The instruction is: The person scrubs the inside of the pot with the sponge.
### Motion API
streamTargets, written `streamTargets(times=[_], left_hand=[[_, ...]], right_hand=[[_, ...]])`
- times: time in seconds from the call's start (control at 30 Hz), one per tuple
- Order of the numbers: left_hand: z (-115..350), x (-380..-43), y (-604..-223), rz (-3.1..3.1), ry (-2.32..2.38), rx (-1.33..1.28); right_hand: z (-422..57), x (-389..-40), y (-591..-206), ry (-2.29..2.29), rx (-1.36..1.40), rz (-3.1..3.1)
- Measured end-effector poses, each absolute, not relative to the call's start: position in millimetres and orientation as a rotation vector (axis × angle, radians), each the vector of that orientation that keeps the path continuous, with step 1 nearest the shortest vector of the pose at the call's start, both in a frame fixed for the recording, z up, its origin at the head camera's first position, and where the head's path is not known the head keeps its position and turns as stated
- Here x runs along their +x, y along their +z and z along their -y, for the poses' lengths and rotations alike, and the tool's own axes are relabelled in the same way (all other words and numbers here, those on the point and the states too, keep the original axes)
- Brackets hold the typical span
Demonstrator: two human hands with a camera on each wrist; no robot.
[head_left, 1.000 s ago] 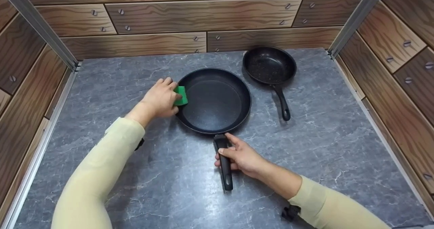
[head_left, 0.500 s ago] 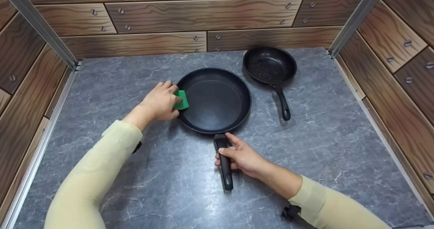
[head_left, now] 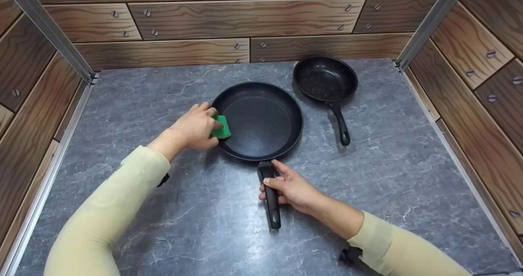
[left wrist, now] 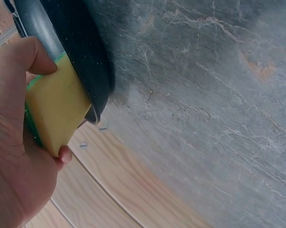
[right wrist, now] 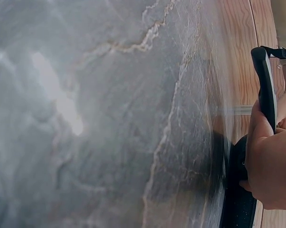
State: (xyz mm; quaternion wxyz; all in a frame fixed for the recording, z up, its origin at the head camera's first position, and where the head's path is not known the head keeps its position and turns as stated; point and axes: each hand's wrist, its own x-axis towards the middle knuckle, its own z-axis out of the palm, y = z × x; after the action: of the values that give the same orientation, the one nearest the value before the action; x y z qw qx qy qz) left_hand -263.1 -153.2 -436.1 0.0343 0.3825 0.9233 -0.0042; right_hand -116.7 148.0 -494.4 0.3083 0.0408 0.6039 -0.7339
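Observation:
A large black frying pan [head_left: 261, 122] sits mid-table, its handle [head_left: 271, 204] toward the person. My right hand [head_left: 296, 188] grips that handle near the pan, thumb on top and fingers underneath; the right wrist view shows the handle [right wrist: 265, 80] rising out of the hand. At the pan's left rim my left hand [head_left: 196, 126] holds a sponge [head_left: 222, 128] against the inner wall. Its green side faces up in the head view, while the left wrist view shows the yellow foam [left wrist: 60, 107] pinched between thumb and fingers, touching the rim.
A smaller black frying pan [head_left: 325, 79] lies at the back right, its handle [head_left: 341, 126] pointing toward the person. Wood-patterned panels [head_left: 245, 18] wall in the grey marbled table [head_left: 392, 153] at the back and both sides, with metal posts [head_left: 429, 26] at the corners.
My left hand and the sponge have slid along the pan's left inner wall, toward the person and slightly right. The right hand and both pans have stayed in place.

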Motion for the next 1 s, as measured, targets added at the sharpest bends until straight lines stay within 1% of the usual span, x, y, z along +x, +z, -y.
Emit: streamTargets(times=[0.57, 1.0], left_hand=[[143.5, -247.3, -435.2, -2.776, 0.06, 1.25], [126.8, -235.3, -436.5, -2.718, 0.161, 1.271]], right_hand=[[-148.3, -116.3, -493.4, -1.936, 0.116, -1.599], [-148.5, -116.1, -493.8, -1.933, 0.117, -1.595]])
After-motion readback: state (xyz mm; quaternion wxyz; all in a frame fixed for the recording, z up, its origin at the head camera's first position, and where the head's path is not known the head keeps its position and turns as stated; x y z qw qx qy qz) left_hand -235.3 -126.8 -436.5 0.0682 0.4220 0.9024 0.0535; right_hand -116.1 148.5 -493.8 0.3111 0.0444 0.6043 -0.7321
